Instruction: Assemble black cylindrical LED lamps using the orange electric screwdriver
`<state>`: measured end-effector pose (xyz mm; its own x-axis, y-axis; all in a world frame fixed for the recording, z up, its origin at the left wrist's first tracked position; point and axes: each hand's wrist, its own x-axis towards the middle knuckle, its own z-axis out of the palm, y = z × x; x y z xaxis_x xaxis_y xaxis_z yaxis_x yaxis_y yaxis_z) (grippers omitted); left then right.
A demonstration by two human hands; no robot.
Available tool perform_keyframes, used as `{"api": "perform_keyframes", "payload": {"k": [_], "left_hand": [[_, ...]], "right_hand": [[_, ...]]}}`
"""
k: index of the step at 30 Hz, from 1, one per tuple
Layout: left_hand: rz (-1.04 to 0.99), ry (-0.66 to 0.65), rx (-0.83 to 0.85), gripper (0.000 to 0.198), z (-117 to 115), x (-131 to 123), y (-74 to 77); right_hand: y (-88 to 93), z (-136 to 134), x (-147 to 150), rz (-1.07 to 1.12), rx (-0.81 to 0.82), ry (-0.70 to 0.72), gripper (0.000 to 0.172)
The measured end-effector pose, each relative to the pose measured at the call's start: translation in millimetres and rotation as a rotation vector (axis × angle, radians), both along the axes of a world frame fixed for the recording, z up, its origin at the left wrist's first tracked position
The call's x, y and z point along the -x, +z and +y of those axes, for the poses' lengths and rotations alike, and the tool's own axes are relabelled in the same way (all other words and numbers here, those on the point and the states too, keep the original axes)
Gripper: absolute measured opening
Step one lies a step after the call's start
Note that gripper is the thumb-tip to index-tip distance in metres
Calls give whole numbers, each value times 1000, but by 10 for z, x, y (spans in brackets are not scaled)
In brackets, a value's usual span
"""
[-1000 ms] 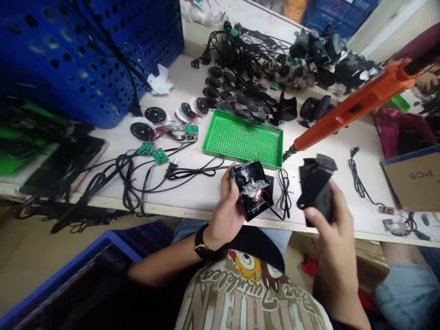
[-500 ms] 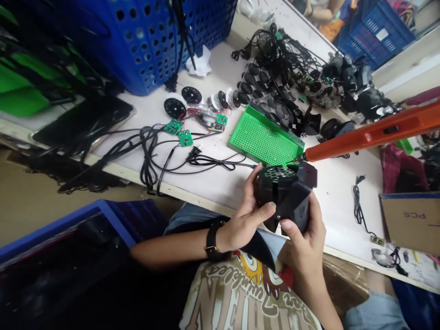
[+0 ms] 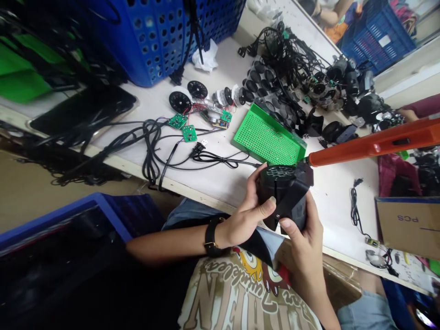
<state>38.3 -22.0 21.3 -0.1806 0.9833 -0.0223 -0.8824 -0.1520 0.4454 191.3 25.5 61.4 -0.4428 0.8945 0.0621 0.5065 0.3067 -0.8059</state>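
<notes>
Housing: likely light, stiff, slick | left hand, right hand clamped on its sides, probably best hold | underside unclear

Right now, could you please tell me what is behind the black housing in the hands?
Behind the black housing is the green tray, with small bits scattered on its perforated floor. The housing hides part of the tray's near edge and the tabletop there.
</notes>
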Motion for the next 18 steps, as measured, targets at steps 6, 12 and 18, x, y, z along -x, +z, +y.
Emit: {"api": "perform_keyframes", "payload": {"k": [6,12,18], "left_hand": [[-49,-16,-1,64,41,14,75],[-101,-44,36,66,49,-2,90],[-111,-29,99,69,62,-7,77]], "right_hand": [[22,-19,-6,6,8,-8,81],[32,-24,-35,-53,-2,22,82],[50,43,-40,-99,-47,84,86]]}}
